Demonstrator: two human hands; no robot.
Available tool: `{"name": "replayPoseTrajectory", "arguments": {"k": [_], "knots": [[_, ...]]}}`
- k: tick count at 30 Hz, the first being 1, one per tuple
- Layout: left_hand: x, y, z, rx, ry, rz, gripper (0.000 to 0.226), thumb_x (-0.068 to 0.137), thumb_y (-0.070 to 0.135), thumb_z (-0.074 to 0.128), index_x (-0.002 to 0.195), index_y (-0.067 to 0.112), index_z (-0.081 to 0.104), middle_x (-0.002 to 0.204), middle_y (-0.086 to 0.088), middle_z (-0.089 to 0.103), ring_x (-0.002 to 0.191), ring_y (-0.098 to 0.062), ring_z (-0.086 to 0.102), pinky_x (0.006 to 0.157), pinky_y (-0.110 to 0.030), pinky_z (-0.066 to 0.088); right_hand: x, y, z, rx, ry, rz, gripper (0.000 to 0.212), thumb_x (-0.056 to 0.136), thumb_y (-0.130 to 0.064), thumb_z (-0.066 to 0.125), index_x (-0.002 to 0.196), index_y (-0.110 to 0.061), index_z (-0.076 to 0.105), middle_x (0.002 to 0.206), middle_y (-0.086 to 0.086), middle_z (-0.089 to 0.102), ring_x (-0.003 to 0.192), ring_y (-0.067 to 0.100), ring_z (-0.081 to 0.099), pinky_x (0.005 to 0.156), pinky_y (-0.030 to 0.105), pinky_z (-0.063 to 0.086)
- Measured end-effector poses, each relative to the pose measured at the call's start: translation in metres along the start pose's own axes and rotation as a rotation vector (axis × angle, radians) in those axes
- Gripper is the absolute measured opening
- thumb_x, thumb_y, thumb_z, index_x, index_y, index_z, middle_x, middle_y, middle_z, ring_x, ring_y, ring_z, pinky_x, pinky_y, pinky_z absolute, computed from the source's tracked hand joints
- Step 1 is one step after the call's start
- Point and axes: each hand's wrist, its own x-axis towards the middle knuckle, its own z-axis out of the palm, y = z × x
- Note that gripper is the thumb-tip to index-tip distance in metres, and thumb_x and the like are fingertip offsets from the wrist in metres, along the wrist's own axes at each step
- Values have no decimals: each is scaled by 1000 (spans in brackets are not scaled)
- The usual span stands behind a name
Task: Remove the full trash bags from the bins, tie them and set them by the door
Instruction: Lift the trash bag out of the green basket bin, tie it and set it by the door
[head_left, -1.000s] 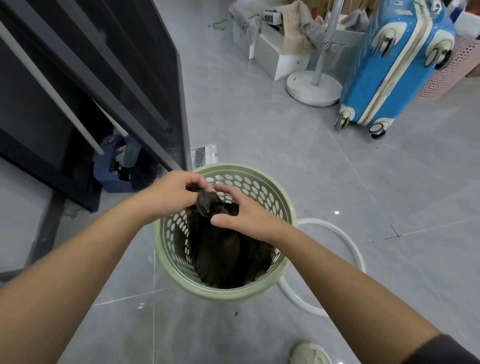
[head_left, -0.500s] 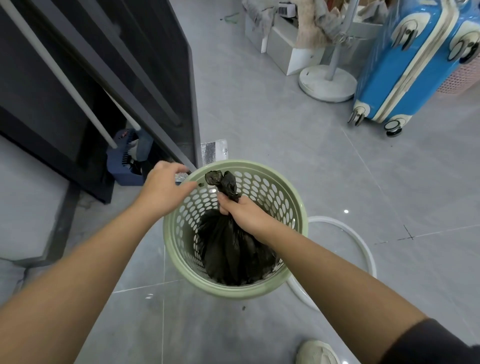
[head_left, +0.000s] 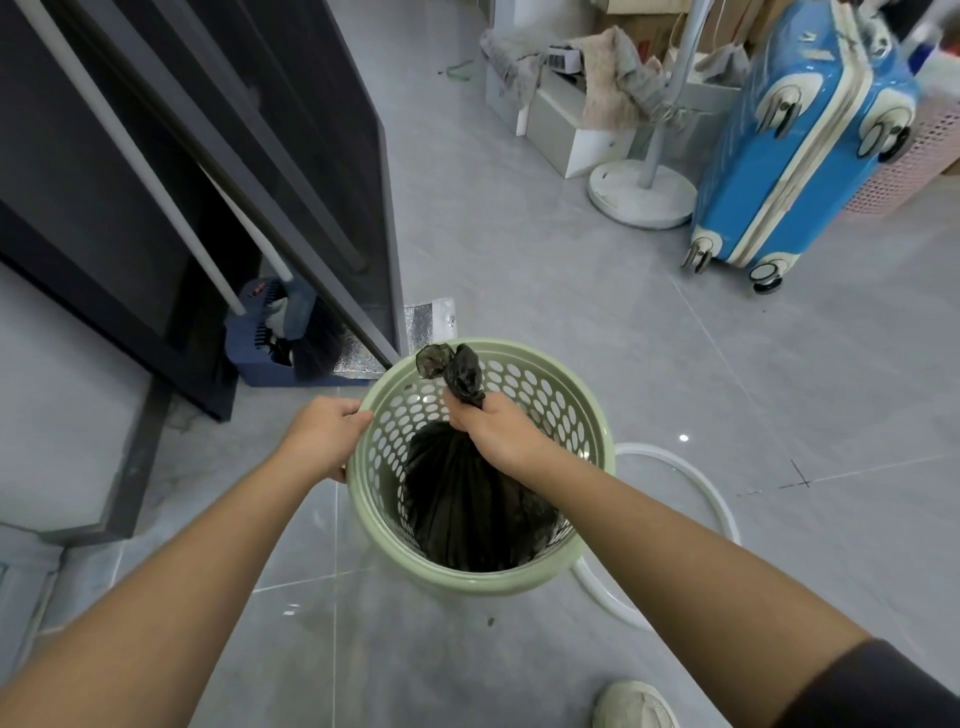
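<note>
A pale green perforated bin (head_left: 582, 566) stands on the grey floor just in front of me. Inside it sits a black trash bag (head_left: 467, 504), gathered at the top into a neck with two loose ends sticking up above the far rim. My right hand (head_left: 496, 428) is shut around that neck over the bin's middle. My left hand (head_left: 327, 434) grips the bin's left rim, fingers curled over the edge. The bag's lower part is hidden by the bin wall.
A dark door panel (head_left: 291, 171) leans at the left, with a blue dustpan and broom (head_left: 283, 338) behind it. A blue suitcase (head_left: 795, 135), a white fan base (head_left: 641, 195), white boxes with cloths (head_left: 587, 104) and a pink basket (head_left: 904, 161) stand at the back right. A white ring (head_left: 701, 499) lies beside the bin.
My left hand let go of the bag's top and moved onto the bin's left rim. My right hand closed around the bag's neck, and the loose ends now stand higher.
</note>
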Motion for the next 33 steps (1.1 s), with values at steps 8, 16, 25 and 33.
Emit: {"name": "replayPoseTrajectory", "arguments": {"k": [8,16,25,33], "knots": [[-1,-2,2,59,-13,28,21,97,18,46,96,19,66,85,-15,71,74,-33,69,59,-40,59,0,-45,-22,107,160,-35,46,96,-47,41,61,-21,27,58,-2,21,48,13,21,53,31,16],[17,-23,-17,194,128,-69,26,95,23,44,95,13,68,83,-17,69,69,-34,67,67,-46,59,-31,-92,-41,128,177,-126,43,98,-40,40,62,-20,25,59,-3,22,47,11,21,41,17,21],[-35,61,-21,-5,84,37,40,94,40,38,118,13,56,118,-15,60,107,-36,57,87,-41,49,-84,-148,-89,244,289,-187,44,97,-41,42,60,-20,29,60,-3,27,51,11,27,49,23,26],[-81,164,39,-522,-330,-43,44,95,45,41,120,10,52,98,-8,62,76,-23,62,61,-38,54,-120,-156,-153,392,405,-235,44,98,-39,42,61,-19,32,64,1,30,56,13,37,56,26,31]]}}
